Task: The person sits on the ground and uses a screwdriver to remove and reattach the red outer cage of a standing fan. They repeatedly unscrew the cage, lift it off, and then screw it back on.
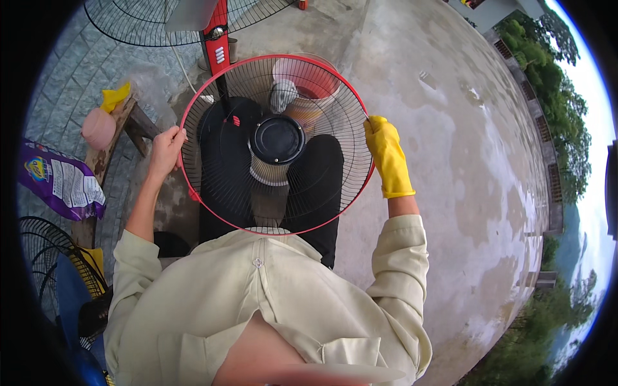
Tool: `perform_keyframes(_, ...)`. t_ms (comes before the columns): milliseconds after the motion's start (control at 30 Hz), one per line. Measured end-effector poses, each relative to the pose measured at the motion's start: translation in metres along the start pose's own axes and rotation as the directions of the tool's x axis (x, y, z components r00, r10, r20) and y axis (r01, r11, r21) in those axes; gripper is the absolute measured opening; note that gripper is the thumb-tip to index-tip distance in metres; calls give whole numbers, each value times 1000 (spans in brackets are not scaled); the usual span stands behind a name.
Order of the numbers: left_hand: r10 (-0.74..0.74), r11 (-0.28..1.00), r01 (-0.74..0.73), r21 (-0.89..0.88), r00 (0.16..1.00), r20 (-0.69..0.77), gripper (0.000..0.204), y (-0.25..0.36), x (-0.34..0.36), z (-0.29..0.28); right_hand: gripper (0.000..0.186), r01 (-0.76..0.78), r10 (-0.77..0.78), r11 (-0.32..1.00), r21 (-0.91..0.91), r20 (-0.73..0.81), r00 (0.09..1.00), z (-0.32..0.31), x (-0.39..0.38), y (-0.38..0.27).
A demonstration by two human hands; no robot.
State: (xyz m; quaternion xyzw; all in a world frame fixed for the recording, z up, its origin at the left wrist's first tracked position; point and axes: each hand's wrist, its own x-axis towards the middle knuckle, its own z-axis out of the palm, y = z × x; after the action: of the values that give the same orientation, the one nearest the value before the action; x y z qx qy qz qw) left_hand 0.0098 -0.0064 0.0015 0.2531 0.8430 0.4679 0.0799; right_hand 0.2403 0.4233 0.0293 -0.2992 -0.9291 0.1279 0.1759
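Note:
A round wire fan guard [277, 139] with a red rim and a black centre cap lies level over my black-trousered knees. My bare left hand [168, 149] pinches its rim on the left side. On the opposite side my right hand [389, 157], in a yellow rubber glove, is closed round the rim. Through the wires I see a bucket [308, 78] with a red inside, and a grey-and-white bunched thing [283, 96], perhaps a cloth, at its edge. Below the centre cap a pale ribbed round thing shows partly between my knees.
Ahead stands a red fan post [217, 55] with a grey blade [191, 14] and black wire guard. To my left, a wooden bench [106, 151] holds a pink container [99, 127] and a yellow item [116, 97]. A purple bag [59, 180] and another black guard [48, 251] are nearby.

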Motion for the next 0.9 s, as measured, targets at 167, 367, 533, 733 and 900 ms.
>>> perform_keyframes(167,-16,944,47,-325,995,99,20,3,13,3,20,-14,16,999,38,-60,998,2,-5,3)
perform_keyframes(367,27,917,31,-398,990,140,21,-8,19,-1,23,-50,59,995,88,-110,992,6,-9,2)
perform_keyframes(533,26,980,-16,-200,999,47,22,1,27,2,23,-20,29,998,64,-145,989,6,-7,3)
perform_keyframes(733,167,984,-162,69,984,-68,24,29,-14,10,19,56,-28,982,181,-154,988,-2,-4,11)
perform_keyframes(900,114,993,-112,37,993,-42,29,19,-32,8,14,79,-65,974,211,-72,995,-4,11,8)
